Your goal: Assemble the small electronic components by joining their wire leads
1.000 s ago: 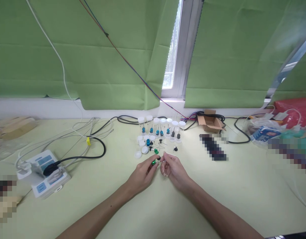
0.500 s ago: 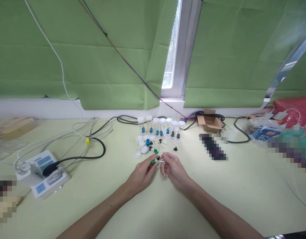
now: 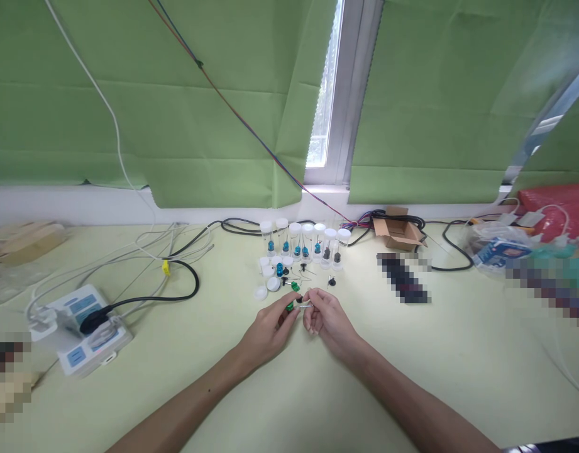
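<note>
Closely, a left hand [image 3: 269, 327] pinches a green knob [image 3: 290, 306] and a right hand [image 3: 330, 322] pinches a thin metal rod [image 3: 307, 306], seemingly for steadiness, between them before capped tubes [image 3: 307, 239], apparently stood upright for easy reach.

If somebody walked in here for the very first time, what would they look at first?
Probably the big green blinds across the back, with a bright strip of window between them. Next might come the white-capped clear tubes standing at the back of the pale table. In front of them, the left hand holds a small green piece and the right hand a thin metal rod.
</note>
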Demonstrator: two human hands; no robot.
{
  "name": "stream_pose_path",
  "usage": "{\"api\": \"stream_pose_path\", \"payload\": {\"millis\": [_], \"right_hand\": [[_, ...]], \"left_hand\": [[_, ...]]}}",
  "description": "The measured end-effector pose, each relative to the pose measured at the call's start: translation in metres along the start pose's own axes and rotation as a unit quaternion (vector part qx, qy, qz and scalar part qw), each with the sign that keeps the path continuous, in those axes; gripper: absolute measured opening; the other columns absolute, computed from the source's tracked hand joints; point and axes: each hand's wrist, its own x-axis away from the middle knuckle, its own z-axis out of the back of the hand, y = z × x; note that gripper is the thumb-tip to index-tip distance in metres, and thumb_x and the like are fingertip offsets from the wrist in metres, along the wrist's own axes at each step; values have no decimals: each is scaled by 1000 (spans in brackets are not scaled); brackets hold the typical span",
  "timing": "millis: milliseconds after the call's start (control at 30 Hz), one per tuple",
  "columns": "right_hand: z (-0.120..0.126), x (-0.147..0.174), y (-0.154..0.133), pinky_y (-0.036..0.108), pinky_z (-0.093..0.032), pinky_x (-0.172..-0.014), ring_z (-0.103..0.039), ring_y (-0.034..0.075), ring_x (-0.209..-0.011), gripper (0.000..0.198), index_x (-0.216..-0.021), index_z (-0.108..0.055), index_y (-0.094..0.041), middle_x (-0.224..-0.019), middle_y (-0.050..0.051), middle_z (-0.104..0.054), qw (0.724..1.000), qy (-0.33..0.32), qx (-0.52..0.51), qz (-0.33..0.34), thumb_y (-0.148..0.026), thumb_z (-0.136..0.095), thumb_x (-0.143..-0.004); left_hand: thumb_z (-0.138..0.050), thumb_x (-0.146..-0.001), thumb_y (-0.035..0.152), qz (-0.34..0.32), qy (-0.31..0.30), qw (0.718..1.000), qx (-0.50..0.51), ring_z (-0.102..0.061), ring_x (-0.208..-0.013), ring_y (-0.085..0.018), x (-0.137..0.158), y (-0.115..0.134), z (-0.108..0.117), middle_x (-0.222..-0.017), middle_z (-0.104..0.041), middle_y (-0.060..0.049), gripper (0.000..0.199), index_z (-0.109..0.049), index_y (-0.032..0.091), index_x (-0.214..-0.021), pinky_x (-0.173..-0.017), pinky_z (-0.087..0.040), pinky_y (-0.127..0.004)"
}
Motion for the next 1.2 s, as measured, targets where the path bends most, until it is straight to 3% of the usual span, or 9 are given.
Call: {"api": "stream_pose_path", "payload": {"millis": [733,1200], "right_hand": [[-1,1,-3,18,-31,-37,-44,9,-35,39,-81,-53,-19,-42,-3,-57,1000,2,10,1,-55,-68,-78],[-1,1,0,18,-29,-38,-45,8,-36,41,-72,-56,-18,-43,-3,-56,1000,5,-13,3,-57,-66,-81]], "left_hand": [[-44,-97,33,14,-4,1000,2,-55,-62,-12,0,2,0,-78,-65,-2,35,-51,19,-128,-59,-49,-23],[-43,-97,29,-16,1,1000,-19,-54,-63,-11,1,2,-1,-81,-64,-2,30,-53,19,-123,-58,-46,-20]]}}
